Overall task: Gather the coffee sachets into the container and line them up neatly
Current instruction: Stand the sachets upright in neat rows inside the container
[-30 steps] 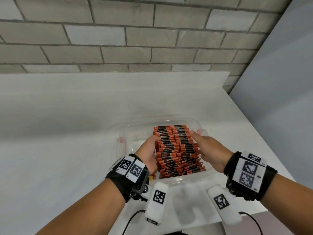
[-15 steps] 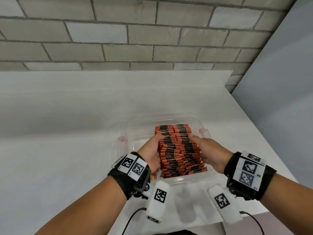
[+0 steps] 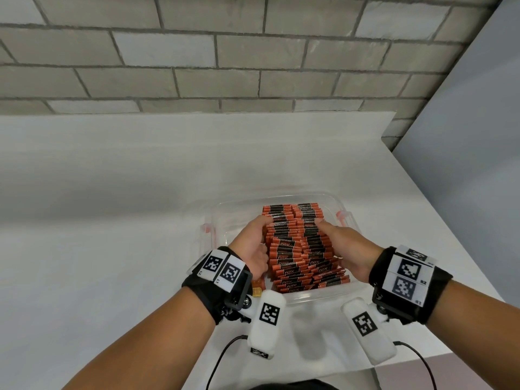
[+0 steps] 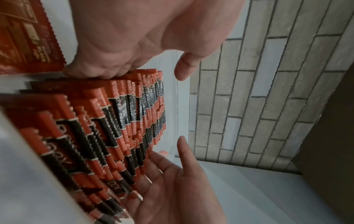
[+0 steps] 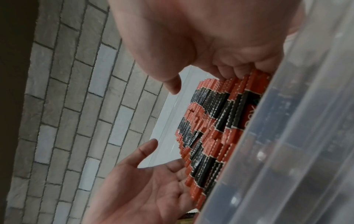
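Orange-and-black coffee sachets [image 3: 298, 243] stand on edge in two packed rows inside a clear plastic container [image 3: 233, 218] with red clips. My left hand [image 3: 254, 240] presses flat against the left side of the rows, and my right hand [image 3: 340, 243] presses against the right side. The left wrist view shows my left hand's fingers [image 4: 95, 72] on the sachets' [image 4: 122, 121] ends and the right hand [image 4: 172, 189] opposite with straight fingers. From the right wrist, the sachets [image 5: 210, 121] sit behind the container's wall [image 5: 296, 136], squeezed between both hands. Neither hand grips a sachet.
The container sits on a white table [image 3: 112, 220] near its front edge and right corner. One separate red packet [image 4: 25, 39] lies by my left wrist. A brick wall [image 3: 225, 52] runs behind, and a grey panel [image 3: 478, 136] stands at the right.
My left hand has moved in against the left side of the sachets and slid a little further along them. The right hand has hardly moved.
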Available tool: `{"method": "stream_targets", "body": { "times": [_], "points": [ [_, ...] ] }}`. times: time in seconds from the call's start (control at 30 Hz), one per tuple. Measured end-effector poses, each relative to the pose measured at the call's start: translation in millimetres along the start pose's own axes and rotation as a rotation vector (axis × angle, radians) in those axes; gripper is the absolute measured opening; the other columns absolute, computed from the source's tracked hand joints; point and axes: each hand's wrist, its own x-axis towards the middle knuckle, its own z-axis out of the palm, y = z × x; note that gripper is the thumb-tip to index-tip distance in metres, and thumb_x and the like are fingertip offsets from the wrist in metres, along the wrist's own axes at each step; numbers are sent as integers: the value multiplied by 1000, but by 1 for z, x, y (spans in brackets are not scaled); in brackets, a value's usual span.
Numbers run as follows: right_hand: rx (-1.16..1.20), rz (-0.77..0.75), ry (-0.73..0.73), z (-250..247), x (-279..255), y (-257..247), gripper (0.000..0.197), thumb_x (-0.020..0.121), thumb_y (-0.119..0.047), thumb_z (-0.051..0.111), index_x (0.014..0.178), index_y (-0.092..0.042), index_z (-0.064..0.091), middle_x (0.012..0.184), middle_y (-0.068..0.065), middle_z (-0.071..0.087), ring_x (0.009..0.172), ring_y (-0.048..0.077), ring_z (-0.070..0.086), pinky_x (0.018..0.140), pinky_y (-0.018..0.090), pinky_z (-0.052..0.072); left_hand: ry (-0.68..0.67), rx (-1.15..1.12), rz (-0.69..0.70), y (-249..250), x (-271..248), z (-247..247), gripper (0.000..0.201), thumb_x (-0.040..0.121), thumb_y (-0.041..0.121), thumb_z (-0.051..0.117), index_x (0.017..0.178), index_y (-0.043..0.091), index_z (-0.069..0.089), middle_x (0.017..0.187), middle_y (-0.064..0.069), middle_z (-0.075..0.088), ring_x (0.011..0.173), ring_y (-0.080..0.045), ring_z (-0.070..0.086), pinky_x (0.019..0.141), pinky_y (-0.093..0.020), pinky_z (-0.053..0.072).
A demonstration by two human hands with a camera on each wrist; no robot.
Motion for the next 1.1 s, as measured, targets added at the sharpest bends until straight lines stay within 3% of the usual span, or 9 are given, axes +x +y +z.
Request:
{"method": "stream_targets", "body": {
  "times": [0.2, 0.37, 0.5, 0.63, 0.7, 0.77, 0.93, 1.0, 1.1],
  "points": [
    [48, 2, -14, 0, 1, 0, 75, 88, -66, 42, 148, -22, 29, 148, 2, 41, 138, 23, 33, 116, 45, 23, 27, 44, 12, 0, 1, 5, 35, 93, 40, 47, 97, 8, 61, 97, -12, 65, 91, -25, 62, 68, -33, 48],
    [86, -75, 38, -5, 4, -6, 85, 87, -66, 45, 152, -25, 8, 156, -4, 25, 137, 21, 35, 114, 44, 27, 102, 55, 48, 11, -1, 9, 32, 95, 32, 44, 69, 14, 42, 61, -2, 53, 64, -15, 48, 56, -27, 39],
    [91, -59, 45, -7, 12, -9, 108, 68, -79, 54, 151, -25, 12, 125, 1, 62, 117, 19, 55, 107, 42, 38, 74, 63, 37, 19, -1, 14, 23, 93, 37, 43, 88, 15, 49, 95, -8, 54, 82, -20, 51, 65, -29, 45],
    [88, -51, 51, -7, 2, -21, 90, 79, -71, 51, 146, -15, 30, 137, 3, 52, 127, 20, 46, 111, 41, 33, 147, 60, 20, 24, -2, 14, 30, 97, 36, 41, 79, 13, 48, 90, -9, 54, 81, -20, 51, 66, -31, 43],
    [78, -55, 43, -9, 2, -23, 73, 91, -61, 43, 143, -11, 35, 145, 6, 43, 134, 21, 39, 114, 38, 28, 179, 91, 27, 32, -7, 13, 44, 97, 42, 41, 126, 10, 49, 134, -18, 46, 123, -29, 44, 100, -37, 38],
    [58, -56, 31, -10, 2, -28, 71, 93, -60, 40, 143, -10, 35, 147, 7, 40, 136, 21, 36, 113, 37, 26, 198, 93, 25, 41, -6, 14, 69, 97, 46, 40, 151, 10, 16, 156, -20, 14, 144, -31, 16, 115, -42, 17],
    [66, -48, 9, -4, 10, -37, 57, 94, -58, 38, 126, -13, 55, 121, 3, 63, 110, 16, 57, 94, 32, 42, 85, -8, 34, 43, -1, 19, 64, 98, 46, 38, 141, -2, 34, 130, -22, 52, 117, -34, 52, 96, -45, 39],
    [67, -51, -1, -4, 8, -38, 56, 94, -57, 39, 122, -13, 57, 114, 2, 66, 102, 15, 59, 88, 30, 43, 88, -16, 20, 41, 2, 19, 64, 99, 45, 39, 144, 0, 31, 140, -23, 44, 126, -35, 46, 101, -46, 37],
    [20, -86, 8, -7, 2, -37, 63, 94, -57, 39, 137, -11, 46, 136, 5, 53, 126, 20, 47, 110, 36, 32, 134, 13, 68, 42, -3, 9, 72, 97, 45, 42, 150, 4, 17, 152, -24, 23, 138, -34, 30, 110, -45, 27]
  ]
}}
